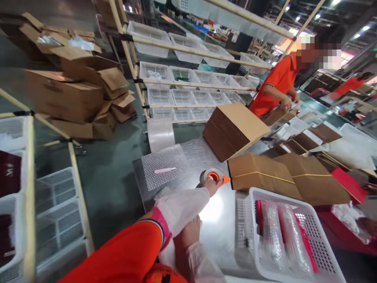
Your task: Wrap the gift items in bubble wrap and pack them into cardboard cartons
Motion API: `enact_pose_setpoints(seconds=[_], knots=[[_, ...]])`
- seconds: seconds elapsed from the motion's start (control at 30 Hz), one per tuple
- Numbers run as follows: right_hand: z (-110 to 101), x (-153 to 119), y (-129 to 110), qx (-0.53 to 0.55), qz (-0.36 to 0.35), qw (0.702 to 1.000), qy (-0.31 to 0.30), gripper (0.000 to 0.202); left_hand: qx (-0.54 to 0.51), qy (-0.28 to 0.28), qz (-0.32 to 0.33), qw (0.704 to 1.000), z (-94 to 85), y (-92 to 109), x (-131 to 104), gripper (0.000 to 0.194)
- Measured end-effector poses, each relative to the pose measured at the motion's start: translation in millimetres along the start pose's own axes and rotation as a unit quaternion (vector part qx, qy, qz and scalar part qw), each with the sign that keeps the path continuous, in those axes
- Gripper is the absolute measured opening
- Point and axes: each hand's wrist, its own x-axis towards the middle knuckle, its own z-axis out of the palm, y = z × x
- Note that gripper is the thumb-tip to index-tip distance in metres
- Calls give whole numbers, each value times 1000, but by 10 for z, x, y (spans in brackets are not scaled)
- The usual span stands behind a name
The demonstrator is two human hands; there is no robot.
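Nearest, I see a dark mark on the orange shirt (165,274), cut off and unreadable. The right hand (191,232) is low over the table (219,239), its fingers hard to make out; I can't tell whether it holds anything. Farther, the left hand (211,188) grips the tape dispenser (218,176), right of a pink knife (165,170). Left, a maroon box (10,179) bears pale characters, unclear to me. Far left, a carton's (67,96) printing is too faint to read.
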Motion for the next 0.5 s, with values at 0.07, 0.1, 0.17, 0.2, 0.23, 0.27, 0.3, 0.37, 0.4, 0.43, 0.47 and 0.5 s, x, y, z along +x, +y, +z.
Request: enact_pose_setpoints(seconds=[0.07,0.1,0.17,0.2,0.23,0.27,0.3,0.37,0.4,0.43,0.47,0.5], knots=[[25,-30,-13,16,-15,999,25,43,6,-17,6,1000,-61,-72,-61,61],[43,-39,-4,26,-27,998,42,51,6,-23,5,1000,-133,-149,-145,59],[97,-40,34,46,-54,994,84,67,3,-37,-12,999,-344,-344,-413,53],[131,-32,57,54,-66,991,105,69,2,-45,-27,999,-472,-443,-592,51],[168,-20,76,61,-74,988,124,67,0,-53,-44,998,-602,-528,-795,55],[205,-5,91,65,-78,985,139,64,-5,-59,-64,996,-726,-592,-1013,66],[239,11,99,68,-81,983,152,61,-16,-62,-90,994,-835,-630,-1235,77],[296,34,99,69,-85,979,170,59,-45,-55,-153,986,-976,-632,-1636,85],[316,40,93,69,-87,978,177,58,-55,-49,-182,980,-1002,-605,-1794,81],[330,40,87,69,-87,977,182,57,-61,-42,-207,976,-998,-571,-1916,76],[338,35,81,69,-85,977,185,56,-60,-37,-224,972,-968,-536,-2003,72],[339,25,76,70,-83,977,185,55,-55,-31,-233,970,-917,-507,-2059,68]])
